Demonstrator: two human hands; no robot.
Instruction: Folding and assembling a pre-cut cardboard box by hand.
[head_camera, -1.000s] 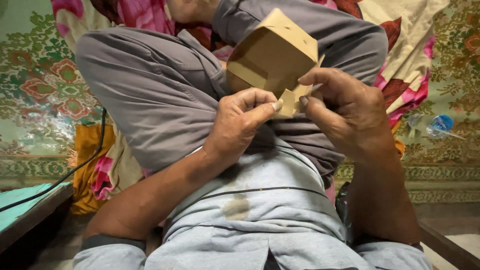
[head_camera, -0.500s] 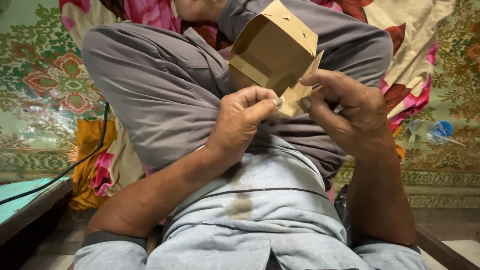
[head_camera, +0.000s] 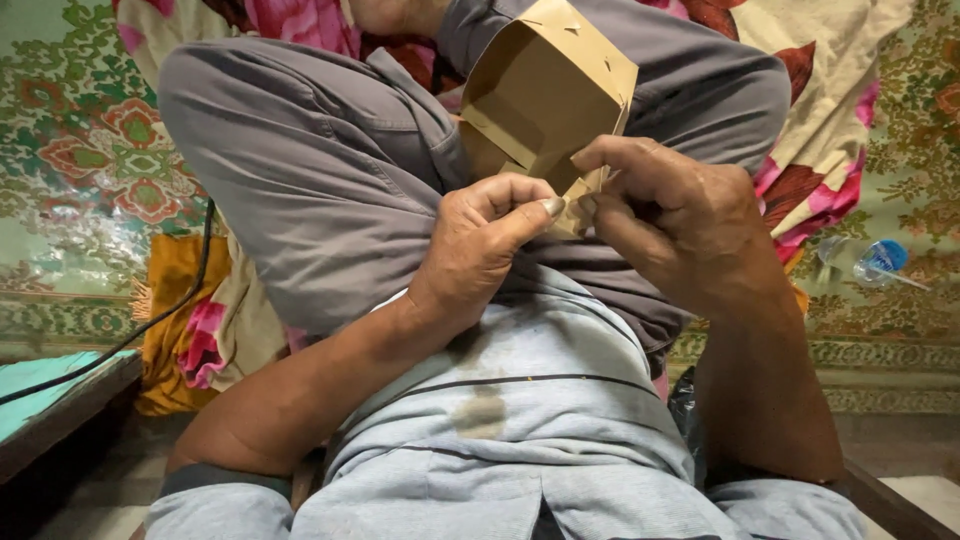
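A folded brown paper bag (head_camera: 545, 95) is held up over a seated person's lap, in front of grey trousers (head_camera: 300, 170); its mouth faces away from the camera, so whether anything is inside cannot be told. The left hand (head_camera: 480, 250) pinches the bag's lower corner flap between thumb and curled forefinger, the other fingers folded in. The right hand (head_camera: 670, 215), close beside it and nearly touching, grips the same lower edge, fingers bent tight over the paper. Both hands are clamped on the bag. A pale striped shirt (head_camera: 540, 400) fills the foreground. A small clear plastic bottle (head_camera: 865, 262) with a blue label lies on the patterned floor covering (head_camera: 900, 130) to the right, well apart; its contents are not visible.
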